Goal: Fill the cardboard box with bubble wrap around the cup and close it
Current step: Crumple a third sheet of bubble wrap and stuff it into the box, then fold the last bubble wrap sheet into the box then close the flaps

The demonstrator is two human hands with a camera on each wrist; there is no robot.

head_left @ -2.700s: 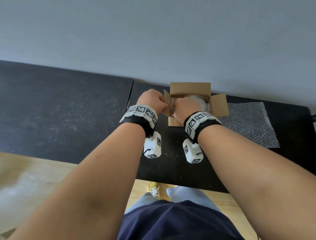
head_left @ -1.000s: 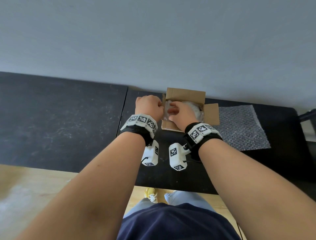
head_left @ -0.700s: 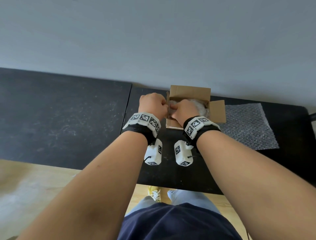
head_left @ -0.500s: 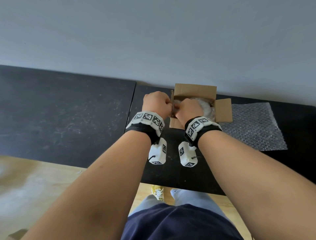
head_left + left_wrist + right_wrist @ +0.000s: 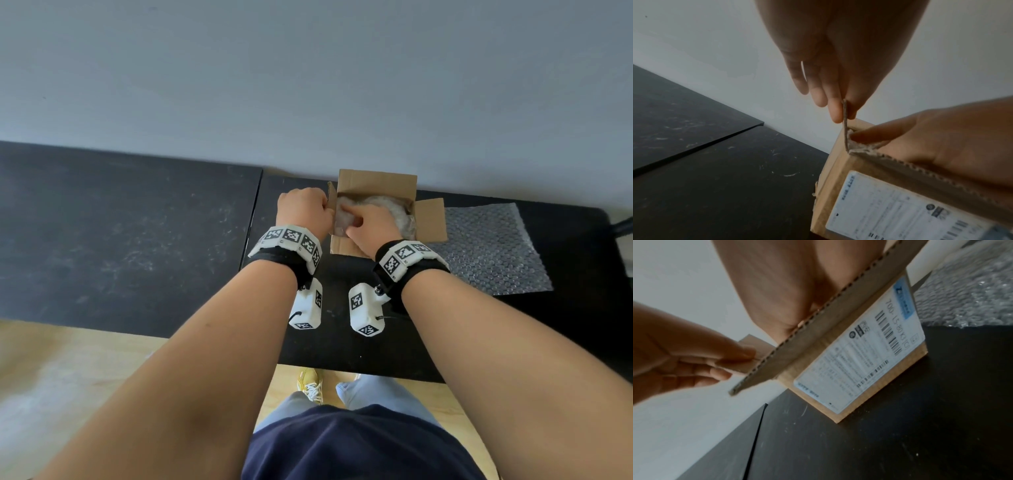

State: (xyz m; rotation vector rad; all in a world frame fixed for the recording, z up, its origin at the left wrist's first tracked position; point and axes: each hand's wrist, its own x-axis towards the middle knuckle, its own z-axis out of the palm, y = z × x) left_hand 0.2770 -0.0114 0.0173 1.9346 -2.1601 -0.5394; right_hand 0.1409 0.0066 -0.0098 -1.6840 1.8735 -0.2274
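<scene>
The open cardboard box (image 5: 376,180) stands on the black table by the wall. Crumpled bubble wrap (image 5: 399,214) fills its inside and hides the cup. My left hand (image 5: 325,209) pinches the upright left flap (image 5: 331,200) between thumb and fingers; the left wrist view shows that flap (image 5: 844,123) edge-on in the left hand (image 5: 842,112). My right hand (image 5: 352,214) reaches into the box's left side, and a straight finger (image 5: 875,134) presses the wrap at the near left corner. In the right wrist view the near flap (image 5: 818,331) covers my right fingers.
A flat sheet of bubble wrap (image 5: 489,246) lies on the table (image 5: 342,342) just right of the box. The right flap (image 5: 431,219) hangs outward over it. A white shipping label (image 5: 859,353) covers the box's near wall. A second black tabletop (image 5: 120,233) adjoins on the left.
My right hand has kept working inside the box's left side, going from a fist beside the flap to fingers pressed into the wrap. The left hand keeps its pinch on the left flap.
</scene>
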